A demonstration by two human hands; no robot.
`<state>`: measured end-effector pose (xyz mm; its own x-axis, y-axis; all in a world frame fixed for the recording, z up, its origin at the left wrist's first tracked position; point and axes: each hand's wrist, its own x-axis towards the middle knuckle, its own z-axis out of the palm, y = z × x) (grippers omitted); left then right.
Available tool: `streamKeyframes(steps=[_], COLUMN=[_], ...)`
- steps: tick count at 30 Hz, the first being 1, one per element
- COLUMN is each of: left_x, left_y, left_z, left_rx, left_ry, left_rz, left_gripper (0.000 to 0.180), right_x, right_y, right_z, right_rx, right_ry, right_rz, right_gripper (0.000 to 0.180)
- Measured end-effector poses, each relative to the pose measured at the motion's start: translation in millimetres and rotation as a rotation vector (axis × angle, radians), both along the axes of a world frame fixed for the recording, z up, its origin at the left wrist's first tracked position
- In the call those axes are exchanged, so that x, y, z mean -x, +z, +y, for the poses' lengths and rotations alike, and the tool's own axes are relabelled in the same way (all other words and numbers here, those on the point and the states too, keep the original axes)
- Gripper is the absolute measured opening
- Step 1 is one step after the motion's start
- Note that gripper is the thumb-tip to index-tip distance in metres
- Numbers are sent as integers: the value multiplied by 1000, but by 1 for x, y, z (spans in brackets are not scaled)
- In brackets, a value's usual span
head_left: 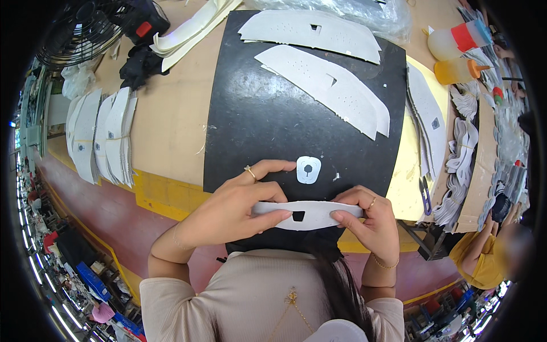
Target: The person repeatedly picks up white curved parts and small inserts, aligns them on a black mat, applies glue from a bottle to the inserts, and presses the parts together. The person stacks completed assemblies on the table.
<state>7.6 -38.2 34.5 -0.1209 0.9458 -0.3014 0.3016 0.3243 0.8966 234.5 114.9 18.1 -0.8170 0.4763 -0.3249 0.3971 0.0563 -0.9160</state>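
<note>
A curved white fabric-like panel [316, 216] with a small dark four-sided cutout is stretched sideways between my hands, just over the near edge of the black mat [256, 137]. My left hand [236, 199] pinches its left end, thumb beside the cutout. The left index finger reaches out to the edge of a small white rounded patch [314, 175] with a dark hole, lying on the mat. With thumb and fingers, my right hand [373, 222] grips the panel's right end. Farther up the mat lie two stacks of similar panels, one at the back [279, 28] and one slanted [319, 82].
Banded panel bundles [85, 125] lie at left, below a black fan [80, 31]. At right are another panel stack [427, 108], purple-handled snips [426, 199], a red-banded bottle [441, 45] and a yellow squeeze bottle [450, 72]. A person in yellow [478, 259] is at far right.
</note>
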Motion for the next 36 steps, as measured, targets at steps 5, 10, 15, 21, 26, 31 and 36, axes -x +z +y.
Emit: streamKeyframes(steps=[5, 10, 15, 21, 26, 31, 36], left_x=[10, 15, 13, 12, 13, 13, 14], left_y=[1, -14, -23, -25, -28, -29, -30], left_z=[7, 22, 26, 27, 27, 29, 29], left_rx=[182, 110, 65, 6, -25, -30, -28], left_ry=[86, 271, 221, 207, 185, 181, 185], left_rz=[-109, -145, 73, 135, 184, 201, 214], left_gripper=[15, 23, 26, 24, 23, 23, 23], right_x=[0, 10, 18, 21, 22, 22, 22], right_y=[-2, -8, -8, -7, -7, -7, -7], right_z=[-7, -1, 3, 4, 5, 5, 6], right_rx=[109, -4, 32, 30, 12, 4, -2], right_ry=[-207, -362, -413, -419, -413, -404, -400], right_rz=[-35, -52, -92, -164, -164, -173, -171], right_gripper=[16, 16, 16, 17, 16, 15, 15])
